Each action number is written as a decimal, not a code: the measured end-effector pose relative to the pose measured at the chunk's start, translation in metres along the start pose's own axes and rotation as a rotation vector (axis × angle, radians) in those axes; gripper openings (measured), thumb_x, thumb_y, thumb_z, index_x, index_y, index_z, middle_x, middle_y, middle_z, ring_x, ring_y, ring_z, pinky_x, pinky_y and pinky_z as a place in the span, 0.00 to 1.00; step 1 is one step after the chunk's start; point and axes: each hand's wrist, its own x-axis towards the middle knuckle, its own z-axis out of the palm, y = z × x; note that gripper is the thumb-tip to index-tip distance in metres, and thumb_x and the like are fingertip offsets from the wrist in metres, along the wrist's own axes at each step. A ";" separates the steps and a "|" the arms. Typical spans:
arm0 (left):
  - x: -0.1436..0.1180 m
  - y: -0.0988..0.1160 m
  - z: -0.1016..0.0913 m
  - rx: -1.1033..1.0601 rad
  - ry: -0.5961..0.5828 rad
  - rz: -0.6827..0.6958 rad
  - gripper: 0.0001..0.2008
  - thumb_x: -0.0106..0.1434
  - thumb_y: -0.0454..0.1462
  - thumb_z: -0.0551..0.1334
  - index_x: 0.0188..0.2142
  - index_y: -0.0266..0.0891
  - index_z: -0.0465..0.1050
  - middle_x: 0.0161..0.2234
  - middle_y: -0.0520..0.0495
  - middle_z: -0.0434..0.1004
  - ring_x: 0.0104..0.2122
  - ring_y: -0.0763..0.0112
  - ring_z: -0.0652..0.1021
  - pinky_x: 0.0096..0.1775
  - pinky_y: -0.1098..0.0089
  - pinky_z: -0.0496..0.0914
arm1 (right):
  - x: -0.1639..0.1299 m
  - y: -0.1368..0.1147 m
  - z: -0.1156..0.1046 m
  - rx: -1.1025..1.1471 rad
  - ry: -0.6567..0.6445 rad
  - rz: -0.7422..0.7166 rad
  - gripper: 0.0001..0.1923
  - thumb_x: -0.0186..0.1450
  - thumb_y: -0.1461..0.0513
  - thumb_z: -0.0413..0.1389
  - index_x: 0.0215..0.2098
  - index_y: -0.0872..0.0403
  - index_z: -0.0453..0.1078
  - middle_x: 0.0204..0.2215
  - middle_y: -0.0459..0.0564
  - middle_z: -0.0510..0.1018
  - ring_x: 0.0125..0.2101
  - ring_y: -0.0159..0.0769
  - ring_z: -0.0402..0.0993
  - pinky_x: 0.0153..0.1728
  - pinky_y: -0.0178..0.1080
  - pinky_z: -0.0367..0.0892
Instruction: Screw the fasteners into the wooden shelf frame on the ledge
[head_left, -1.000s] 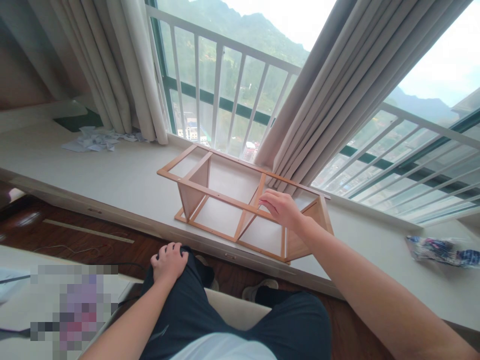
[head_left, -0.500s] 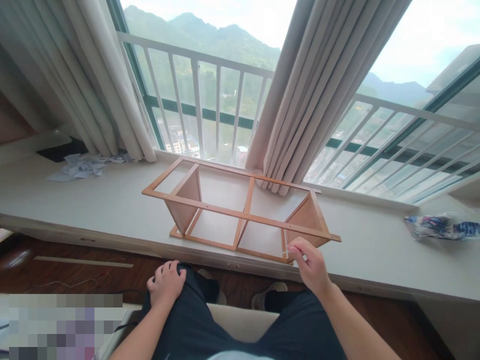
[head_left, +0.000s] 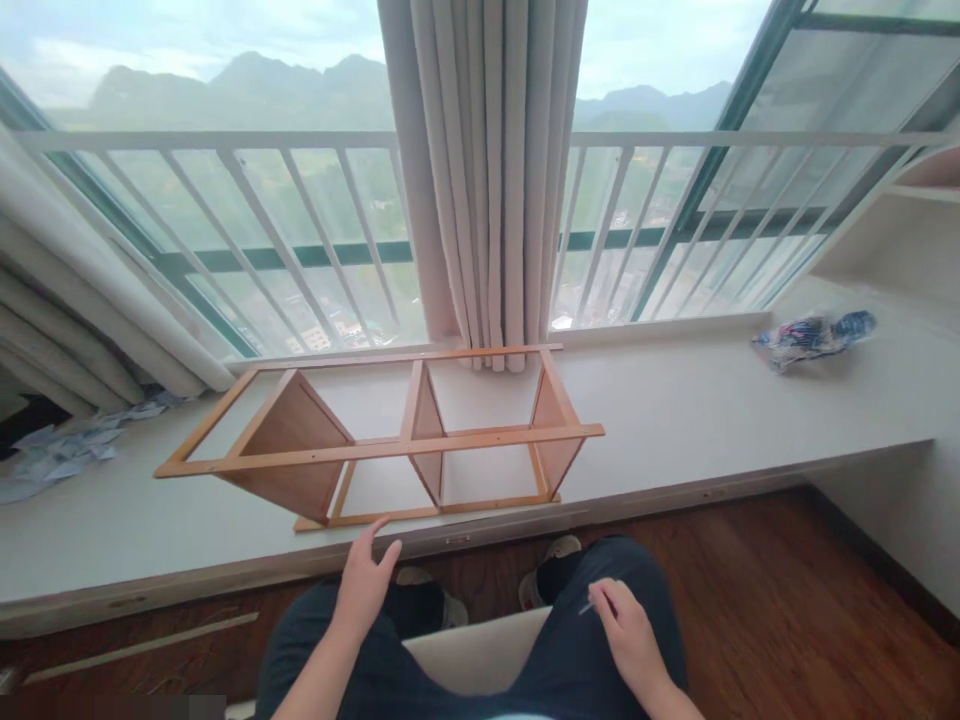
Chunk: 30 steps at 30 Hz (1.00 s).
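Left hand: The left hand [head_left: 365,585] rises from the lower centre of the frame, forearm angled up from the bottom edge, fingers spread loosely and empty, fingertips just short of the sill's front edge.
Right hand: The right hand [head_left: 630,630] rests on the right thigh in the lower right of centre, fingers curled, thumb and forefinger pinching a small thin pale pin [head_left: 587,606] whose kind cannot be made out.
Frame: A wooden frame [head_left: 390,447] of light orange-brown slats lies lengthwise on the sill, with long rails along top and bottom and three slanted panels dividing it into open bays; small holes dot the front rail.
Position: The frame sits at mid-frame on the white window sill [head_left: 675,400], its lower front rail near the sill's edge, just above and beyond the left hand and well apart from the right hand.
Surroundings: A grey curtain [head_left: 487,180] hangs at upper centre behind the frame, touching the sill. A white railing [head_left: 262,140] crosses the window. Crumpled paper [head_left: 52,455] lies at far left, a patterned plastic bag [head_left: 814,335] at upper right. Dark trousers [head_left: 525,640] and a wooden floor [head_left: 787,600] fill the bottom.
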 end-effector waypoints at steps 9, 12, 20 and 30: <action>0.038 0.133 0.010 -0.025 0.216 0.097 0.27 0.67 0.50 0.55 0.57 0.34 0.68 0.57 0.36 0.75 0.59 0.59 0.75 0.63 0.58 0.72 | 0.009 -0.002 0.010 0.148 -0.049 -0.043 0.31 0.76 0.41 0.45 0.31 0.53 0.75 0.30 0.51 0.76 0.32 0.36 0.75 0.37 0.37 0.71; 0.045 0.142 0.002 0.081 0.255 0.034 0.24 0.68 0.51 0.50 0.47 0.34 0.72 0.48 0.34 0.78 0.53 0.56 0.78 0.58 0.57 0.72 | 0.005 0.001 0.005 0.172 -0.057 -0.061 0.30 0.76 0.42 0.46 0.30 0.53 0.74 0.29 0.50 0.75 0.31 0.36 0.74 0.36 0.37 0.69; 0.031 0.152 -0.011 0.340 0.252 -0.022 0.31 0.69 0.54 0.42 0.42 0.32 0.74 0.46 0.28 0.79 0.50 0.47 0.79 0.54 0.52 0.72 | 0.000 0.009 -0.001 0.215 -0.110 -0.057 0.29 0.76 0.43 0.45 0.30 0.53 0.73 0.30 0.50 0.75 0.33 0.36 0.74 0.38 0.38 0.69; 0.021 0.152 -0.006 0.381 0.228 -0.041 0.32 0.68 0.56 0.41 0.43 0.34 0.73 0.50 0.30 0.78 0.55 0.47 0.78 0.58 0.53 0.72 | -0.002 0.017 0.002 0.202 -0.153 -0.072 0.31 0.77 0.43 0.44 0.30 0.56 0.72 0.30 0.50 0.75 0.34 0.33 0.71 0.39 0.35 0.64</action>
